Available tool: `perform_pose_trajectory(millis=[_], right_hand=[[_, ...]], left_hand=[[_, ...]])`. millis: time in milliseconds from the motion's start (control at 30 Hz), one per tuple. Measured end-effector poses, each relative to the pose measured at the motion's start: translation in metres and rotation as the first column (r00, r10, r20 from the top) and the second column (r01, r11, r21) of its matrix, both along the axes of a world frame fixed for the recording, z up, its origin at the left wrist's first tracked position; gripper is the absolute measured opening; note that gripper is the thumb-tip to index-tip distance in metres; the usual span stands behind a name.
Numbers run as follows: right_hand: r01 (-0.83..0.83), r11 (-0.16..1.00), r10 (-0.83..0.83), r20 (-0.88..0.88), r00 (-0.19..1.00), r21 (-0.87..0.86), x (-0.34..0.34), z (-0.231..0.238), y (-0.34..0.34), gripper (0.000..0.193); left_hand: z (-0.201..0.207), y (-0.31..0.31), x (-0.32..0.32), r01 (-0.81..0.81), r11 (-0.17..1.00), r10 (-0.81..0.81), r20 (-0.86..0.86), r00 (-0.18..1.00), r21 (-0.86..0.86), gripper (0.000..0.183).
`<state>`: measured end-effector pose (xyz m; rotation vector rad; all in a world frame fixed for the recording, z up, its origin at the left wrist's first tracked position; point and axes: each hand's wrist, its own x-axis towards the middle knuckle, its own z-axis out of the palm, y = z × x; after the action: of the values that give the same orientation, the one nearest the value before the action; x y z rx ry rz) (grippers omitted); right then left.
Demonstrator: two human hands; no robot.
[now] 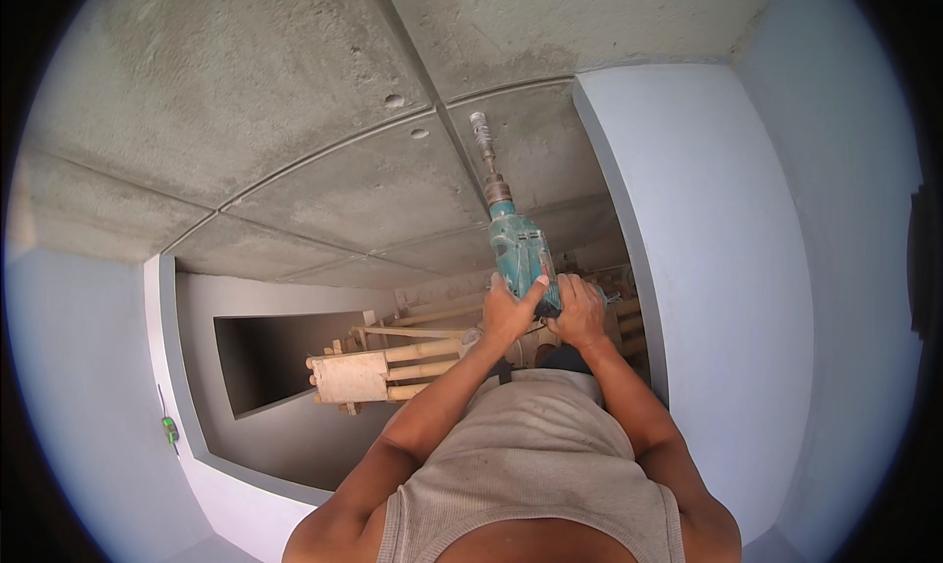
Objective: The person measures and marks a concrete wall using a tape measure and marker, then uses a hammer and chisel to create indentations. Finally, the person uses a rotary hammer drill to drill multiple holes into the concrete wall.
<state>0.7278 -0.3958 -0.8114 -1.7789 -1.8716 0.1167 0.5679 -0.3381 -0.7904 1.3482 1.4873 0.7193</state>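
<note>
A teal power drill (518,244) points away from me and upward, toward the grey concrete ceiling (324,180). Its chuck (498,190) carries a shank with a dusty, whitish cylindrical bit (481,131), like a hole saw. The bit's end lies close to a groove between panels; whether it touches the concrete I cannot tell. My left hand (511,312) is wrapped round the left side of the drill's rear, thumb along the housing. On the right, my right hand (580,312) grips the back and handle part. The trigger is hidden behind my hands.
Bamboo scaffolding (422,354) with a wooden board (352,377) stands below and around me. Two shallow round marks, one a pit (394,101), show in the ceiling. A pale wall panel (722,229) rises at right. A small green and black object (170,429) is on the left frame.
</note>
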Motion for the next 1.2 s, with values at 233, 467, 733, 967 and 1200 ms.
perform_pose_trajectory(millis=[233, 467, 733, 967, 1200], right_hand=[[0.021, 0.999, -0.021, 0.028, 0.999, -0.025, 0.001, 0.005, -0.002, 0.075], [0.011, 1.000, -0.011, 0.060, 0.998, 0.003, 0.001, 0.012, -0.001, 0.078], [0.024, 0.999, -0.021, 0.072, 0.997, -0.044, 0.001, 0.016, -0.001, 0.079], [0.008, 1.000, -0.009, 0.100, 0.995, 0.015, 0.001, 0.014, 0.003, 0.072], [0.016, 1.000, -0.015, 0.093, 0.996, -0.015, 0.001, 0.013, 0.003, 0.067]], left_hand=[[0.002, 0.002, 0.001, -0.001, 1.000, 0.002, 0.076, 0.997, -0.021, 0.072], [0.011, 0.002, 0.001, -0.024, 0.993, 0.044, 0.169, 0.985, -0.120, 0.064], [0.021, 0.002, 0.001, -0.020, 0.992, 0.049, 0.235, 0.971, -0.123, 0.064], [0.016, 0.004, 0.001, -0.010, 0.994, 0.037, 0.257, 0.966, -0.105, 0.068], [0.018, 0.005, -0.001, 0.003, 0.991, 0.030, 0.248, 0.968, -0.131, 0.071]])
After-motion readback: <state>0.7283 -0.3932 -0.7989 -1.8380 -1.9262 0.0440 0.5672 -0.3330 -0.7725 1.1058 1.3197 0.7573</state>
